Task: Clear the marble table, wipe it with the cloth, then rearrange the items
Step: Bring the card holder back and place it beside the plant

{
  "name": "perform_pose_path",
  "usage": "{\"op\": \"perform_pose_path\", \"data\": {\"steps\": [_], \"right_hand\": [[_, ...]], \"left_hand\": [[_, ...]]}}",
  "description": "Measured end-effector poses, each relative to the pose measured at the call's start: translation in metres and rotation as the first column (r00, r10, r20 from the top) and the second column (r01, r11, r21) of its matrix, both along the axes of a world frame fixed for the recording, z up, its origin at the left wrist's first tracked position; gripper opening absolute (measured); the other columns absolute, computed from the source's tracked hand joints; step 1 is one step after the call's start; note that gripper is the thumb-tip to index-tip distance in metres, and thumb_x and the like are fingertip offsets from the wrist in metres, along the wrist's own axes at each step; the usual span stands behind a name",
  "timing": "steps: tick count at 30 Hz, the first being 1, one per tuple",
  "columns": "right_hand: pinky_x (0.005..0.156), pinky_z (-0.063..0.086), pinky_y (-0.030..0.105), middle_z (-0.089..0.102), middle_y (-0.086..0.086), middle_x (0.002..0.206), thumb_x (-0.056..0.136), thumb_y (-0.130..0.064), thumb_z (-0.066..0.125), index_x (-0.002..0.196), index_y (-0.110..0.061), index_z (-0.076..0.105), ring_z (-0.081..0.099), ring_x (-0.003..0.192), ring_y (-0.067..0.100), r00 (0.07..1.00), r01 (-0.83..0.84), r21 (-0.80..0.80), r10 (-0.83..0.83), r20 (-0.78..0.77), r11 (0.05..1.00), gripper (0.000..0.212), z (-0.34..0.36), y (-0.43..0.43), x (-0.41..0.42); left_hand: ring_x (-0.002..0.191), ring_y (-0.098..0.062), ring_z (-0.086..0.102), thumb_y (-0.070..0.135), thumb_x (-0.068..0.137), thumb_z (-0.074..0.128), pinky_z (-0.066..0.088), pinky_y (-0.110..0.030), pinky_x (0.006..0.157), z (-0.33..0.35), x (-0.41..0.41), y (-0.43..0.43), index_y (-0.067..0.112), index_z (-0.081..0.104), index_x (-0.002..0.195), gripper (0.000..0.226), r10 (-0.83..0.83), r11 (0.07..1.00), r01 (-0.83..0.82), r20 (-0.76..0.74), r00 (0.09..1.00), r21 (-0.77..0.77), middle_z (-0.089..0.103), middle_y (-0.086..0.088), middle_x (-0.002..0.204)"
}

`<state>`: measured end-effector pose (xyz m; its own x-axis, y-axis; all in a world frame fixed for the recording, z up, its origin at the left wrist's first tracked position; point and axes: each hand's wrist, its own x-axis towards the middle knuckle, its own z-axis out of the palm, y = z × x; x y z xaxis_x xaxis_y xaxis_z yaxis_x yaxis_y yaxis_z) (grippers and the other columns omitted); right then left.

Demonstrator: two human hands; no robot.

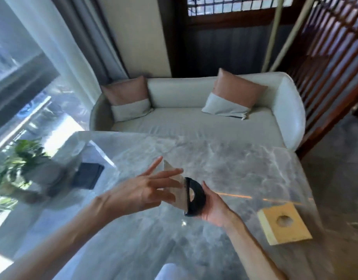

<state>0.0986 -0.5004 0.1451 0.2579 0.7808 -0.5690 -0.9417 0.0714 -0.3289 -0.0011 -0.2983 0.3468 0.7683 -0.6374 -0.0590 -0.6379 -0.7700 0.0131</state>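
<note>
Above the middle of the grey marble table [234, 158] I hold a clear acrylic stand with a black half-round base [195, 197]. My right hand [216, 209] grips the black base from below. My left hand [147, 190] has its fingers spread against the clear panel [180, 196], touching its left face. A yellow block with a round hole [283, 224] lies on the table at the right. A black flat case [88, 175] lies at the left, beside a potted green plant [16, 164]. No cloth is in view.
A white sofa [194, 118] with two pink-and-grey cushions stands behind the table's far edge. A wooden slatted screen [331, 57] stands at the right. Curtains and a bright window fill the left. A pale rounded thing [170, 271] shows at the bottom edge.
</note>
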Motion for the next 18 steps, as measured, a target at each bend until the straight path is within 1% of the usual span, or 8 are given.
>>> {"op": "perform_pose_path", "data": {"steps": [4, 5, 7, 9, 10, 12, 15, 18], "right_hand": [[0.094, 0.042, 0.053, 0.055, 0.020, 0.137, 0.093, -0.060, 0.037, 0.132, -0.015, 0.057, 0.057, 0.119, 0.036, 0.998, 0.038, 0.052, -0.040, 0.040, 0.998, 0.063, 0.016, 0.072, -0.077], [0.092, 0.044, 0.053, 0.058, 0.020, 0.133, 0.094, -0.058, 0.038, 0.130, -0.013, 0.059, 0.062, 0.111, 0.036, 0.997, 0.069, 0.050, -0.071, 0.038, 0.996, 0.061, 0.018, 0.087, -0.094], [0.089, 0.048, 0.053, 0.058, 0.021, 0.132, 0.095, -0.055, 0.039, 0.129, -0.012, 0.060, 0.064, 0.105, 0.037, 0.993, 0.120, 0.049, -0.121, 0.016, 0.992, 0.059, 0.019, 0.115, -0.128], [0.089, 0.051, 0.053, 0.055, 0.023, 0.136, 0.095, -0.054, 0.040, 0.132, -0.012, 0.056, 0.061, 0.109, 0.038, 0.991, 0.131, 0.031, -0.131, 0.001, 0.991, 0.059, 0.014, 0.139, -0.161], [0.089, 0.051, 0.054, 0.054, 0.023, 0.136, 0.095, -0.054, 0.041, 0.134, -0.011, 0.055, 0.061, 0.110, 0.039, 0.992, 0.129, 0.016, -0.128, -0.014, 0.992, 0.060, 0.011, 0.149, -0.176], [0.089, 0.051, 0.055, 0.055, 0.024, 0.134, 0.094, -0.053, 0.043, 0.134, -0.009, 0.054, 0.061, 0.108, 0.040, 0.993, 0.107, -0.038, -0.109, -0.045, 0.994, 0.061, 0.004, 0.168, -0.204], [0.091, 0.050, 0.056, 0.056, 0.026, 0.133, 0.093, -0.052, 0.044, 0.133, -0.007, 0.054, 0.061, 0.107, 0.040, 0.993, 0.043, -0.086, -0.053, -0.107, 0.995, 0.061, -0.005, 0.194, -0.234], [0.095, 0.046, 0.056, 0.058, 0.027, 0.130, 0.095, -0.053, 0.041, 0.131, -0.006, 0.055, 0.060, 0.108, 0.041, 0.992, -0.042, -0.136, 0.025, -0.122, 0.990, 0.061, -0.016, 0.208, -0.245]], "left_hand": [[0.150, -0.020, 0.013, -0.004, 0.090, 0.050, 0.031, -0.040, 0.118, 0.006, -0.083, 0.055, 0.020, 0.063, 0.122, 0.043, 0.274, 0.865, -0.274, -0.062, 0.960, -0.420, 0.026, 0.003, 0.158], [0.150, -0.016, 0.013, -0.003, 0.092, 0.045, 0.030, -0.039, 0.118, 0.006, -0.102, 0.065, 0.022, 0.056, 0.131, 0.048, 0.365, 0.748, -0.382, -0.145, 0.920, -0.542, 0.024, 0.007, 0.159], [0.147, -0.005, 0.020, 0.011, 0.100, 0.040, 0.029, -0.042, 0.118, 0.007, -0.137, 0.079, 0.028, 0.040, 0.143, 0.047, 0.479, 0.352, -0.601, -0.414, 0.774, -0.717, 0.025, 0.016, 0.157], [0.142, 0.004, 0.027, 0.029, 0.099, 0.039, 0.030, -0.043, 0.119, 0.002, -0.166, 0.093, 0.034, 0.029, 0.147, 0.049, 0.462, 0.009, -0.729, -0.644, 0.609, -0.684, 0.029, 0.024, 0.154], [0.140, 0.005, 0.029, 0.035, 0.097, 0.039, 0.030, -0.043, 0.118, -0.002, -0.178, 0.101, 0.036, 0.028, 0.147, 0.051, 0.460, -0.075, -0.757, -0.696, 0.552, -0.650, 0.030, 0.024, 0.153], [0.134, 0.004, 0.039, 0.038, 0.096, 0.040, 0.036, -0.039, 0.114, -0.012, -0.199, 0.117, 0.039, 0.032, 0.145, 0.050, 0.455, -0.209, -0.766, -0.754, 0.474, -0.608, 0.038, 0.020, 0.150], [0.109, 0.005, 0.060, 0.031, 0.099, 0.041, 0.053, -0.026, 0.090, -0.022, -0.223, 0.136, 0.037, 0.052, 0.129, 0.033, 0.403, -0.432, -0.745, -0.848, 0.345, -0.508, 0.061, 0.010, 0.128], [0.102, -0.014, 0.066, 0.027, 0.101, 0.039, 0.058, -0.032, 0.077, -0.032, -0.240, 0.150, 0.038, 0.059, 0.102, 0.023, 0.435, -0.463, -0.774, -0.872, 0.226, -0.431, 0.068, 0.003, 0.104]]}}
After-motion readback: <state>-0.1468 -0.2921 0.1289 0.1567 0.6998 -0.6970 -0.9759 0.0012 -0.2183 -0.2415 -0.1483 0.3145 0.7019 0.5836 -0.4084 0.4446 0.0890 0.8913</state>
